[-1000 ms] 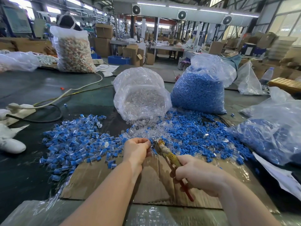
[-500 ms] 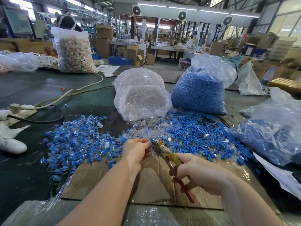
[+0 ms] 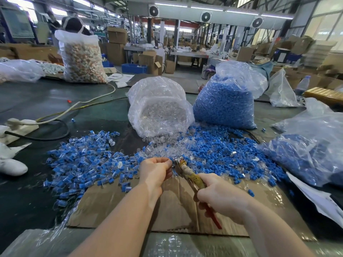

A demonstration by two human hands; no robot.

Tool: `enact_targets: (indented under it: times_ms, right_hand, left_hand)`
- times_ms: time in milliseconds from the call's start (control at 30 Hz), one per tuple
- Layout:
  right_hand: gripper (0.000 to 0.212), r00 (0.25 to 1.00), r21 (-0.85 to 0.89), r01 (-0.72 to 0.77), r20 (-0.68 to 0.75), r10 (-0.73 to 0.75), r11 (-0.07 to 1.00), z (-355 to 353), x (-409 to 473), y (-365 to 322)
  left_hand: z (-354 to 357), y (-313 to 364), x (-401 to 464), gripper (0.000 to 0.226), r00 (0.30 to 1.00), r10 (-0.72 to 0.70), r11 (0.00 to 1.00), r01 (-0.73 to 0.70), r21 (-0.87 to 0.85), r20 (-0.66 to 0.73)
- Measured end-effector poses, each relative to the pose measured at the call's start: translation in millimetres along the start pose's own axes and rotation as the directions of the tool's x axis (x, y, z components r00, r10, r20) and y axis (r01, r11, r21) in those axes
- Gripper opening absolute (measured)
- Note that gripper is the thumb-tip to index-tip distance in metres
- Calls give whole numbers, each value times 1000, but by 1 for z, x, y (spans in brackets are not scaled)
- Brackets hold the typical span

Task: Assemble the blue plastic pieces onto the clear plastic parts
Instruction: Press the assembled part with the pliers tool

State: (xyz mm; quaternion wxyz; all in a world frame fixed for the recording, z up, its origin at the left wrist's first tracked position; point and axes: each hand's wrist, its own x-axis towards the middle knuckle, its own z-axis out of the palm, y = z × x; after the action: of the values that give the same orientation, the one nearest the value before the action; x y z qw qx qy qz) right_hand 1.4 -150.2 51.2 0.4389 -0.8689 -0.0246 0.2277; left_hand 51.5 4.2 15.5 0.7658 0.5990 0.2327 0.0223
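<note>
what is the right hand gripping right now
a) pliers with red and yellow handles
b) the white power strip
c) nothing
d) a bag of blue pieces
a: the right hand is curled round the handles of the pliers, whose tip points toward the left hand.

Both bare forearms reach forward from the lower edge and converge toward the middle. The left hand (image 3: 155, 171) has its fingers curled inward, fingertips pinched together. The right hand (image 3: 220, 196) is wrapped in a fist around tool handles.
</note>
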Motion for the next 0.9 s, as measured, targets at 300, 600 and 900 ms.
enact_targets:
  times_ms: [300, 600, 900]
  right_hand:
    - [46, 944, 238, 123, -328, -40, 963, -9, 0, 23]
    - [53, 658, -306, -422, -751, 57, 853, -60, 4, 76]
    - [68, 644, -487, -569, -765, -9, 662, -63, 8, 101]
  left_hand:
    - [-20, 9, 2, 10, 877, 478, 749, -374, 546, -54]
    - [-64, 6, 23, 27, 769, 639, 189, -201, 961, 35]
    - [-18, -21, -1, 20, 712, 639, 287, -570, 770, 289]
